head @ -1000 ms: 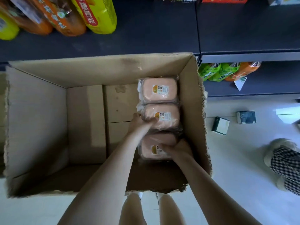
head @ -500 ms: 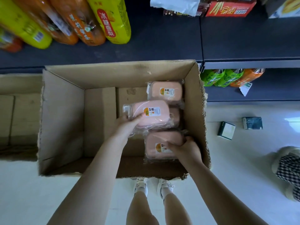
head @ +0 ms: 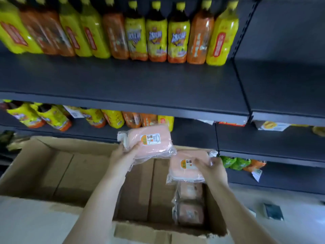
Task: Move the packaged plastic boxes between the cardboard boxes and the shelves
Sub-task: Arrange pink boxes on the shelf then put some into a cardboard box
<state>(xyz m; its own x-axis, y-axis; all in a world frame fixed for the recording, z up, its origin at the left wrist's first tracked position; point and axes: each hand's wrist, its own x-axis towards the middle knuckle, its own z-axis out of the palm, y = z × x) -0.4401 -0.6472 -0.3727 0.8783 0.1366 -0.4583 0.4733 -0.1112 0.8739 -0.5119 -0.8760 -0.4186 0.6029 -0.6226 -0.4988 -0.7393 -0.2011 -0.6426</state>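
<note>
Dark shelves [head: 123,80] beyond the hands. Grips first packaged box [head: 151,141] in left hand [head: 123,155], second packaged box [head: 184,169] in right hand [head: 213,169], both now lifted from cardboard box [head: 52,164] below; shelving likely next.

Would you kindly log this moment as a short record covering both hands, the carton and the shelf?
cardboard box: open, in front of the shelves
left hand: grips upper packaged box, raised above the cardboard box
right hand: grips lower packaged box, beside and below the other
inside: two packaged boxes lie along the right wall
top shelf: drink bottles, yellow and orange, in a row at the back
</note>
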